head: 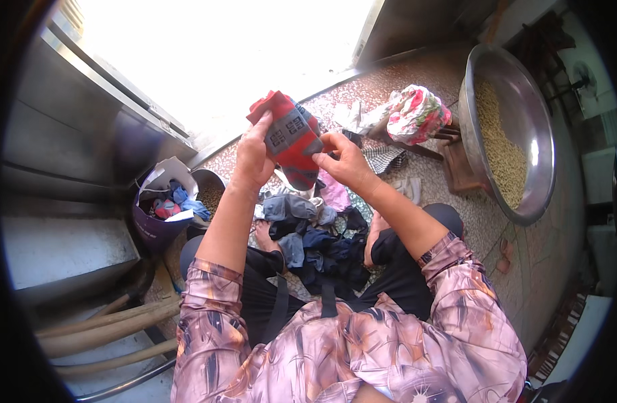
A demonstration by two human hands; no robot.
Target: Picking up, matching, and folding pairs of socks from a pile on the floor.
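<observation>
A red and grey patterned sock (293, 132) is held up in front of me above the floor. My left hand (255, 153) grips it along its left edge, thumb lying on top near the cuff. The fingertips of my right hand (348, 165) pinch its right side near the heel. Whether one sock or a folded pair is there, I cannot tell. Below, between my bare feet, lies a heap of dark clothing (333, 252). Grey socks (286, 206) and a pink cloth (334, 192) lie at the far side of that heap.
At left, a purple bag (155, 234) holds blue and pink fabric, beside a metal container (207, 180) of grains. Wooden poles (112, 330) lie near my left side. A floral cloth (417, 117) rests on wooden furniture at right. A large metal basin (543, 146) of grain stands tilted beyond it.
</observation>
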